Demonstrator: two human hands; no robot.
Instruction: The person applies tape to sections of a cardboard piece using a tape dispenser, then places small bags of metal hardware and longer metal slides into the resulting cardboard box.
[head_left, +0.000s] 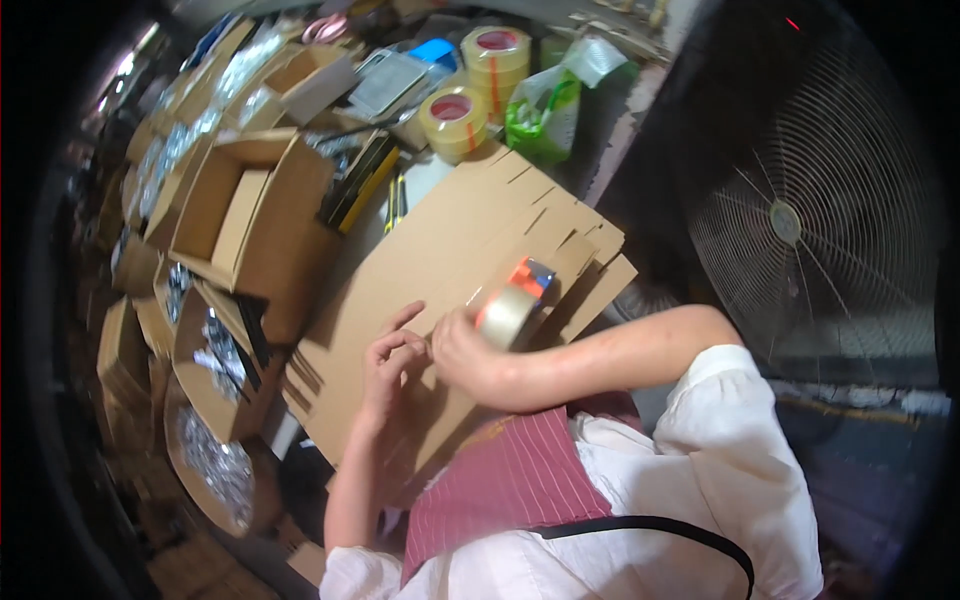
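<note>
Fingers of right hand (462, 352) are wrapping tight around tape roll (512, 308), pressing it on flat cardboard (450, 250). Left hand (388, 365) is lying just beside, fingers loose, touching cardboard. Cardboard is stretching long, up-right from both hands.

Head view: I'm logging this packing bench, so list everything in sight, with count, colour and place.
Flattened cardboard sheets: a stack, brown, centre, under both hands.
Tape dispenser: one, orange with a clear roll, in the right hand's grip.
Tape rolls: several, yellowish, top centre.
Open cartons: several, brown, left; some hold shiny silver pieces.
Plastic bag: one, green and white, top centre.
Fan: one, dark wire guard, right.
Left hand: resting flat on the cardboard.
Right hand: closed on the dispenser.
</note>
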